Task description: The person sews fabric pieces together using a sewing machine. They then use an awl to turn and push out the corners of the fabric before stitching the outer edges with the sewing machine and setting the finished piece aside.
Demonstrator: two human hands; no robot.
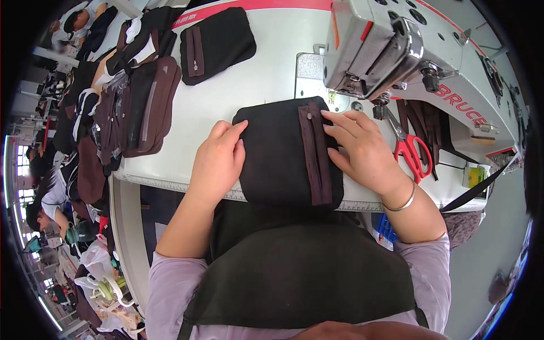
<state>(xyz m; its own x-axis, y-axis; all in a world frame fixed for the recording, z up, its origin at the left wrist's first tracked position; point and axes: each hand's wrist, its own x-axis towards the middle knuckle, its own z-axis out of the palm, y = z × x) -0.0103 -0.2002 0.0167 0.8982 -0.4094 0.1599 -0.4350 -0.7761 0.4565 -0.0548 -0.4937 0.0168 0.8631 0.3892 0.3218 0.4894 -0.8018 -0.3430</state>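
A black fabric panel (272, 153) with rounded corners lies before me on the sewing table, its lower edge hanging over the table's front. Down its right part runs a dark brown zipper strip (315, 161) with a small metal pull near the top. My left hand (218, 156) is curled at the panel's left edge, index finger and thumb against the fabric; its other fingers are mostly hidden. With fingers spread, my right hand (362, 147) rests on the panel's right side, fingertips beside the zipper. The sewing machine (391, 51) stands just beyond the panel.
Red-handled scissors (413, 156) lie right of my right hand, near dark brown strips (422, 122). Another zippered black panel (221, 42) lies at the back left. Stacked brown and black pieces (153, 107) sit at the table's left edge. A ruler tape (362, 205) lines the front edge.
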